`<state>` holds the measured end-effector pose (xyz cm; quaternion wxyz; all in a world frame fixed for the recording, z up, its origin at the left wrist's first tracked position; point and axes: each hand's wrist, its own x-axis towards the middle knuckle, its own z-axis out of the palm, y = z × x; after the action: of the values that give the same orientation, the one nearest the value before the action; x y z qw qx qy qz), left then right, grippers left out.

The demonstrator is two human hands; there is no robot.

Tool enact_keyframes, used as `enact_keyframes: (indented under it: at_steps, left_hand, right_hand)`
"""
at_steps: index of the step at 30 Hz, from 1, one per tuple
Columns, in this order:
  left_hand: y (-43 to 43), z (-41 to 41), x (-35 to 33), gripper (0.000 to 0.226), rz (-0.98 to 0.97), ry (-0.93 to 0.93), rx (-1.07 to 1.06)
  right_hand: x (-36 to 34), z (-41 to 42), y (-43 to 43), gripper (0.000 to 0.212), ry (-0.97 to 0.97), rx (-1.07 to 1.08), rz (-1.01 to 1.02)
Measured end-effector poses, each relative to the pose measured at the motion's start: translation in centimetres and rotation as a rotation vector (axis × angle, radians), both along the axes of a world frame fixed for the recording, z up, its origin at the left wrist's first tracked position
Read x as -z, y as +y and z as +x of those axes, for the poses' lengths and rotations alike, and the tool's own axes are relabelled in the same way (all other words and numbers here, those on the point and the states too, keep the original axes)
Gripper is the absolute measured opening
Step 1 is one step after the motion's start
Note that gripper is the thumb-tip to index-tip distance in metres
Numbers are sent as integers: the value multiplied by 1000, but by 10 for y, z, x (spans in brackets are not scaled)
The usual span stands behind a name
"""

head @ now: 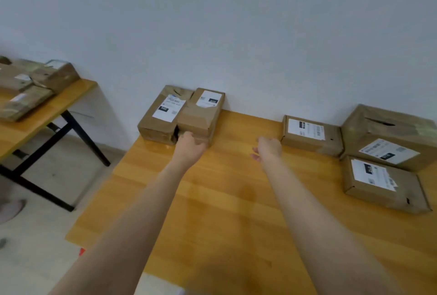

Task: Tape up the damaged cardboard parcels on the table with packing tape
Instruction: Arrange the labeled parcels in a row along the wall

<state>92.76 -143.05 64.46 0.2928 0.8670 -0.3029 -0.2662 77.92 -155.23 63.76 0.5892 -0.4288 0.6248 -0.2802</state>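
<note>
Crumpled parcel (201,117) lies at the far left corner of the table (224,200), against the wall. The left hand (189,145) reaches its near end; the fingers are hidden behind the hand, so I cannot tell whether it grips. The right hand (268,148), blurred, hovers with fingers loosely bent and holds nothing, just short of a small parcel (312,135). A second parcel (160,115) touches the crumpled one's left side. At the right lie a flat parcel (383,183) and a big parcel (390,138), which the frame edge cuts off.
</note>
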Motion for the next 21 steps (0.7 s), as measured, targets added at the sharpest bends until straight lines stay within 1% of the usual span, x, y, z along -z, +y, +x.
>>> enact_keyframes:
  at_steps: [5, 7, 9, 11, 13, 15, 18, 19, 21]
  left_hand:
    - [-11, 40, 17, 65, 42, -44, -63]
    - [-21, 56, 20, 71, 49, -71, -51]
    - [-32, 70, 24, 75, 65, -98, 9]
    - [-43, 85, 30, 79, 83, -111, 83]
    - [-50, 99, 35, 85, 84, -110, 136]
    - [-52, 112, 37, 89, 82, -123, 174]
    - [-54, 131, 42, 91, 117, -176, 228]
    - [-55, 137, 45, 91, 124, -174, 233]
    - [-58, 147, 50, 88, 134, -149, 237]
  right_hand:
    - [15, 39, 2, 5, 27, -63, 47]
    - [17, 58, -2, 9, 30, -62, 52]
    - [19, 78, -4, 5, 21, -53, 59]
    - [22, 99, -4, 22, 16, -56, 69]
    - [26, 118, -1, 29, 22, -59, 81]
    - [29, 137, 3, 29, 18, -57, 95]
    - [32, 156, 7, 19, 53, -76, 89]
    - [34, 160, 8, 21, 60, -85, 85]
    - [37, 165, 9, 41, 87, -102, 91]
